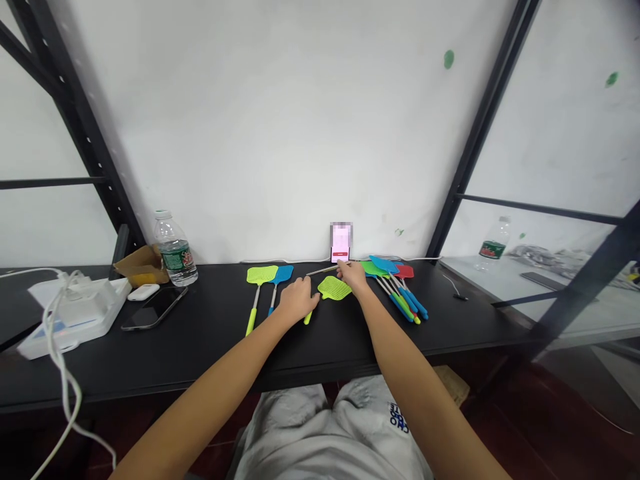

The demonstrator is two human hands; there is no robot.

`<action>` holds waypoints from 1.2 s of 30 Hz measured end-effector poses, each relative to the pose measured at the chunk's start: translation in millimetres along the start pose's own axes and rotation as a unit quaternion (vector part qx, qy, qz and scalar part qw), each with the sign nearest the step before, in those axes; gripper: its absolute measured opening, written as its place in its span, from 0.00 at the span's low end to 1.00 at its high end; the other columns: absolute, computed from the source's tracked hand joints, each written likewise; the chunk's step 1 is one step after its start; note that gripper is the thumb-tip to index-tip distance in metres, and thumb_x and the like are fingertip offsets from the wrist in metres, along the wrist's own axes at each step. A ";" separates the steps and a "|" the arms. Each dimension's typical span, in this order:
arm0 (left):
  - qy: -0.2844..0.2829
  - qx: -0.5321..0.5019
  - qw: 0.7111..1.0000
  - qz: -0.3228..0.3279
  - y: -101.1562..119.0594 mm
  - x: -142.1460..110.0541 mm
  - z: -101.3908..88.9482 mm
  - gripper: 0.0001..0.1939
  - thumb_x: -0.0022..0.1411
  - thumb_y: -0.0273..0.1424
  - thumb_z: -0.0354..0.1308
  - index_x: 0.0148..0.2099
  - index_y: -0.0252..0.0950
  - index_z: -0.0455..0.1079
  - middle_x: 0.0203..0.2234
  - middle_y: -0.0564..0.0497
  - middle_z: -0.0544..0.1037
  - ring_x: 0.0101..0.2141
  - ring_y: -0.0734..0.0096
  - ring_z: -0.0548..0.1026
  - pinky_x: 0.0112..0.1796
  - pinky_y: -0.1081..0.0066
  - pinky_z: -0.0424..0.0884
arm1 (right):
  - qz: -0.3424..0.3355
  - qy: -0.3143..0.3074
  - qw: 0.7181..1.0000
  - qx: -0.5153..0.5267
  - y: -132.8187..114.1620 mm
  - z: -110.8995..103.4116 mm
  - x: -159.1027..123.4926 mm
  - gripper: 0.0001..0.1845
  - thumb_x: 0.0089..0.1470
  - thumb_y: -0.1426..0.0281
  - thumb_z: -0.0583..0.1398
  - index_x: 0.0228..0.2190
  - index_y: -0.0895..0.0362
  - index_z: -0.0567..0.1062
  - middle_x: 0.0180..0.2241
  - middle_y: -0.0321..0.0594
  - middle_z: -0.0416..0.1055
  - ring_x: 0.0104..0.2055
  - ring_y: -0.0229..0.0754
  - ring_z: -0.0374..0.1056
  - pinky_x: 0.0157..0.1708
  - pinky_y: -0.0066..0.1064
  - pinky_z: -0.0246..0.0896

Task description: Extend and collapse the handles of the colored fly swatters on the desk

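On the black table (210, 347) lies a yellow-green fly swatter (334, 289) between my hands. My left hand (298, 299) is closed around its handle, near the yellow grip end (307, 319). My right hand (353, 274) rests just behind the swatter's head, fingers curled on a thin metal rod (320, 271). To the left lie a yellow-green swatter (261, 275) and a blue swatter (282, 273) side by side. To the right is a pile of swatters (395, 280) in green, blue and red.
A phone (341, 243) stands against the wall behind my hands. At the left are a water bottle (175, 249), a cardboard box (141, 266), a dark phone (154, 308), a white earbud case (143, 292) and a white device with cables (75, 310). Black rack posts (475, 140) frame the table.
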State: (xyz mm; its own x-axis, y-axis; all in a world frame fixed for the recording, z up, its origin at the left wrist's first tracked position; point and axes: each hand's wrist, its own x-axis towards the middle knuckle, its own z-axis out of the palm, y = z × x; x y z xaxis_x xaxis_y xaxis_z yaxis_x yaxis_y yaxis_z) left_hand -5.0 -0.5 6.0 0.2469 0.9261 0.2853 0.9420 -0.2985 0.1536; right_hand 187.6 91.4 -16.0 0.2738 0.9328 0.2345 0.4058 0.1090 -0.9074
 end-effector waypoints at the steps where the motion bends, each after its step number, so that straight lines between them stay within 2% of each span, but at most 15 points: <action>1: -0.002 0.007 1.000 -0.013 -0.8 0.4 0.6 0.18 0.62 0.44 0.52 0.46 0.35 0.67 0.44 0.40 0.75 0.44 0.56 0.75 0.40 0.64 0.69 | -0.004 -0.008 1.000 0.006 -1.0 0.8 -1.2 0.19 0.56 0.59 0.57 0.25 0.61 0.75 0.20 0.41 0.72 0.19 0.34 0.63 0.20 0.25 0.56; 5: -0.033 0.031 0.999 -0.028 -4.3 2.7 2.1 0.23 0.60 0.50 0.52 0.43 0.35 0.70 0.41 0.39 0.77 0.43 0.52 0.77 0.40 0.62 0.70 | -0.031 -0.031 0.999 -0.006 -2.6 3.3 -3.9 0.17 0.53 0.60 0.60 0.23 0.61 0.76 0.20 0.41 0.72 0.19 0.34 0.63 0.21 0.24 0.56; 9: -0.054 0.039 0.998 -0.012 -5.3 3.9 1.6 0.23 0.59 0.50 0.51 0.40 0.36 0.72 0.40 0.40 0.79 0.43 0.51 0.77 0.39 0.62 0.71 | -0.035 -0.038 0.998 -0.026 -2.1 3.8 -4.0 0.17 0.52 0.60 0.61 0.23 0.61 0.77 0.20 0.40 0.73 0.20 0.35 0.64 0.23 0.25 0.56; 16: -0.056 0.037 0.998 -0.010 -5.9 4.1 2.6 0.24 0.59 0.51 0.50 0.41 0.36 0.73 0.40 0.40 0.79 0.43 0.52 0.77 0.39 0.63 0.71 | -0.038 -0.051 0.994 -0.088 -2.7 2.3 -6.6 0.11 0.48 0.63 0.64 0.28 0.59 0.78 0.26 0.39 0.75 0.28 0.37 0.69 0.27 0.25 0.58; 21: -0.057 0.034 0.998 -0.013 -5.9 3.6 1.7 0.23 0.60 0.49 0.51 0.42 0.36 0.73 0.41 0.40 0.79 0.43 0.52 0.77 0.40 0.63 0.71 | -0.057 -0.069 0.981 -0.174 -1.2 3.3 -8.8 0.09 0.46 0.64 0.66 0.28 0.57 0.79 0.31 0.40 0.76 0.32 0.39 0.70 0.28 0.26 0.58; 27: -0.063 0.036 0.997 -0.009 -4.6 2.6 -0.8 0.22 0.61 0.47 0.50 0.42 0.36 0.73 0.42 0.39 0.79 0.44 0.51 0.77 0.41 0.62 0.71 | -0.067 -0.107 0.965 -0.228 -1.0 3.4 -8.9 0.09 0.46 0.66 0.66 0.31 0.56 0.81 0.33 0.41 0.77 0.34 0.40 0.71 0.30 0.25 0.59; 31: -0.061 0.038 0.997 -0.012 -4.4 2.4 -0.6 0.21 0.61 0.47 0.50 0.42 0.36 0.73 0.42 0.40 0.79 0.44 0.53 0.77 0.41 0.63 0.71 | -0.076 -0.119 0.962 -0.233 -0.2 3.0 -8.7 0.08 0.45 0.67 0.67 0.31 0.56 0.81 0.32 0.40 0.77 0.33 0.39 0.70 0.30 0.25 0.59; 36: -0.060 0.036 0.998 -0.010 -4.9 2.6 -0.6 0.20 0.61 0.46 0.50 0.41 0.36 0.73 0.41 0.39 0.79 0.44 0.52 0.77 0.40 0.62 0.71 | -0.077 -0.109 0.974 -0.184 -0.4 4.8 -8.1 0.05 0.47 0.67 0.66 0.26 0.57 0.79 0.28 0.40 0.75 0.29 0.38 0.68 0.27 0.25 0.57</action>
State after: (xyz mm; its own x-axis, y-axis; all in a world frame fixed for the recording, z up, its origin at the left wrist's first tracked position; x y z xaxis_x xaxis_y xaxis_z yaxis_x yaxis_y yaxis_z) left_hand -9.1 3.2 6.5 0.2501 0.9536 0.1676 0.9595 -0.2673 0.0889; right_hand 181.1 85.5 -19.2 0.0104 0.9702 0.2421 0.7236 0.1598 -0.6715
